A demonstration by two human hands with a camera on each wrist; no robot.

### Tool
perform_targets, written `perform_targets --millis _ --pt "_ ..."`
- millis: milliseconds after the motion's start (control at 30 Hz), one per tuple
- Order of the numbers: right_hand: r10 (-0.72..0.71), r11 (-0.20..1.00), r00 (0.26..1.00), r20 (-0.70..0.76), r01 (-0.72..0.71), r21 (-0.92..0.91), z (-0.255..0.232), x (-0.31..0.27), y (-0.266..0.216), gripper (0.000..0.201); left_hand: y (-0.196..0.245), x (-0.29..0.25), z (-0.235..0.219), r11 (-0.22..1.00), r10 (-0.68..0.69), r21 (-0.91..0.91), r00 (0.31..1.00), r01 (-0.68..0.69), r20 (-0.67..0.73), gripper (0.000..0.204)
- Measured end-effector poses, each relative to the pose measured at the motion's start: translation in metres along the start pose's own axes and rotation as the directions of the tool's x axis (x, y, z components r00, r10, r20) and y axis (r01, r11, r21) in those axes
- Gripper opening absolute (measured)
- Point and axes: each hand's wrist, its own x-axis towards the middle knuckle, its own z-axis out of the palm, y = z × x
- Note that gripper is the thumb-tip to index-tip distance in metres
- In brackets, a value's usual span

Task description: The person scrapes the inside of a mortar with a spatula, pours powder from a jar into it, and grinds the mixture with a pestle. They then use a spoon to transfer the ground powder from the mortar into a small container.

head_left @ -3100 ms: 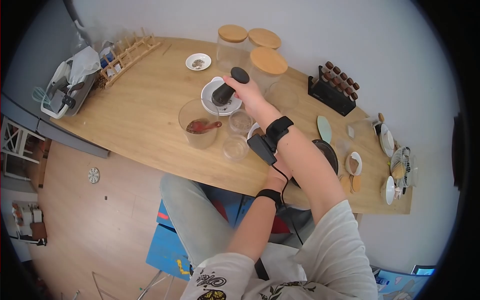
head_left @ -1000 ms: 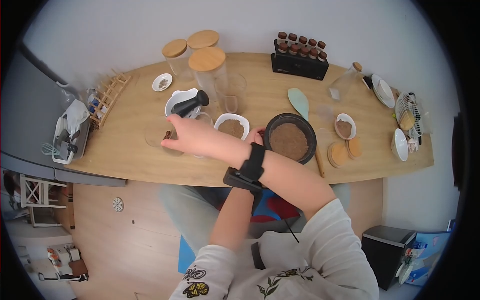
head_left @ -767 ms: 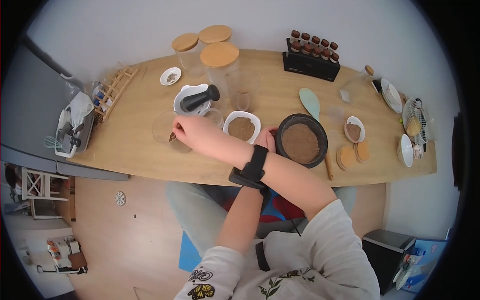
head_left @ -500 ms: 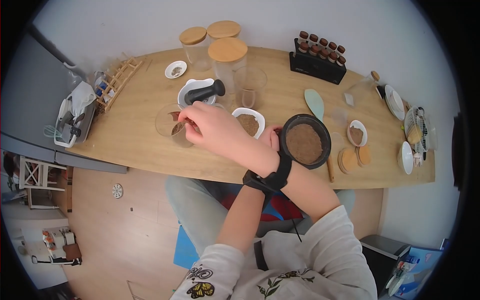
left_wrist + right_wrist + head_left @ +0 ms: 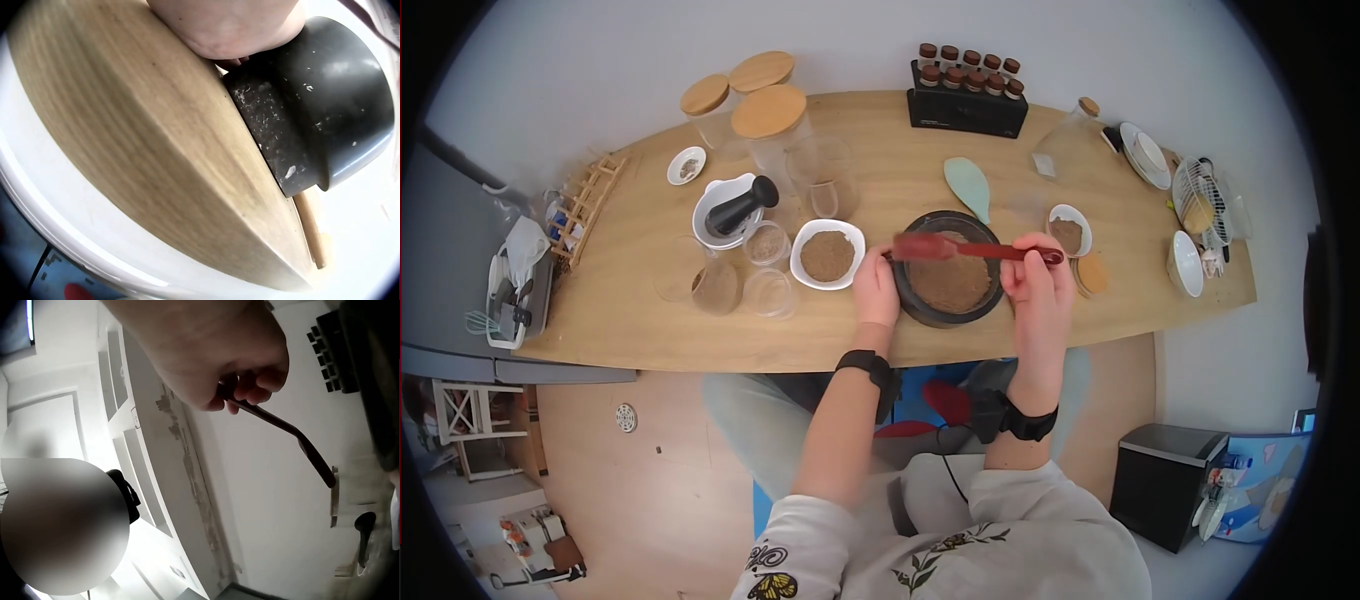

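My right hand pinches the handle of a dark red spoon, held level across a round black pot. Brown, soil-like powder fills the inside of the pot, below the spoon. In the right wrist view the fingers curl round the end of the spoon's bent handle. My left hand holds the left side of the pot, thumb at the rim. From the left wrist, the pot shows a narrower base under its glossy wall; the left fingertips are mostly hidden there.
To the left are a white dish of brown powder, a white bowl with a black pestle, clear cups and a tipped clear jar. A green spatula lies behind the pot. A small powder bowl stands right.
My right hand has left the clear jar on the left, reached across my left arm, and come back right with the red spoon over the pot. My arms are uncrossed now.
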Motion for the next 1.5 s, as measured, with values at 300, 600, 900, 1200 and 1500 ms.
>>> perform_targets --millis 300,600,900,1200,1500 --pt "-0.191 0.816 0.979 0.065 0.196 -0.543 -0.041 -0.013 -0.002 0.014 0.0 -0.002 -0.001 0.995 -0.093 -0.042 0.994 0.096 0.064 0.032" --pt "0.101 0.767 0.993 0.063 -0.037 -0.64 -0.047 -0.013 0.008 0.014 -0.002 -0.002 -0.001 0.997 -0.069 -0.032 0.996 0.071 0.063 0.029" --pt "-0.109 0.62 0.968 0.227 0.245 -0.746 -0.045 -0.001 -0.028 0.018 0.011 -0.008 -0.004 0.995 -0.064 -0.072 0.997 0.067 0.04 0.024" --pt "-0.164 0.371 0.828 0.537 0.556 -0.744 -0.045 0.021 -0.002 0.014 0.026 -0.056 -0.066 0.902 0.392 0.245 0.912 -0.357 -0.116 0.038" --pt "-0.177 0.35 0.845 0.504 0.533 -0.771 -0.048 0.022 -0.007 0.012 0.013 -0.021 -0.133 0.997 -0.018 0.067 0.987 0.03 -0.162 0.085"
